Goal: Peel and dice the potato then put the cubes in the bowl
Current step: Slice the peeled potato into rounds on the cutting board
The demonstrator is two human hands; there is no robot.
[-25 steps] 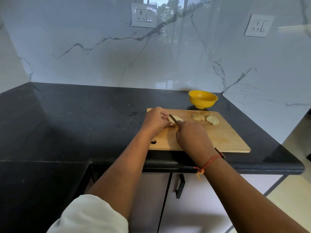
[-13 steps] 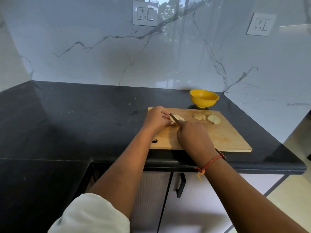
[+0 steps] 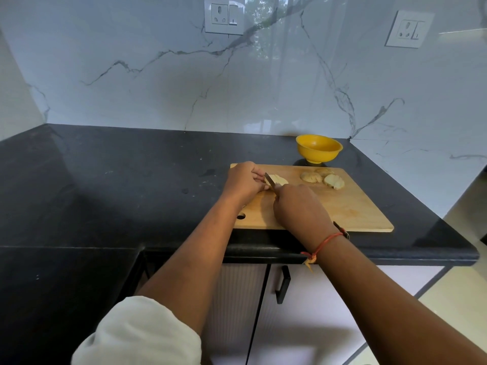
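Both hands meet over the near-left part of the board (image 3: 355,212): the left hand (image 3: 243,181) has its fingers curled down onto a pale, peeled piece of potato (image 3: 280,180), pinning it to the wood, while the right hand (image 3: 297,206) grips the knife (image 3: 269,179), whose handle is hidden in the fist. The dark, narrow blade runs on a slant from the right hand away and to the left, its tip close to the left fingers, and it lies across the potato. How far it has cut in cannot be told. Beyond the right hand and to its right lie the slices (image 3: 322,177), rounded, cream to tan, overlapping in a loose row. Farther still that way, just off the board's far edge, stands the bowl (image 3: 319,151), yellow, glossy, round on a small foot. The board is light wood, flat and rectangular, with a hole (image 3: 240,216) by the left wrist; its near edge lies close to the tabletop's (image 3: 118,180) front lip. Bare wood spreads right of the right hand, and matte black speckled stone spreads wide to the left of the left hand. A red thread (image 3: 325,239) circles the right wrist.
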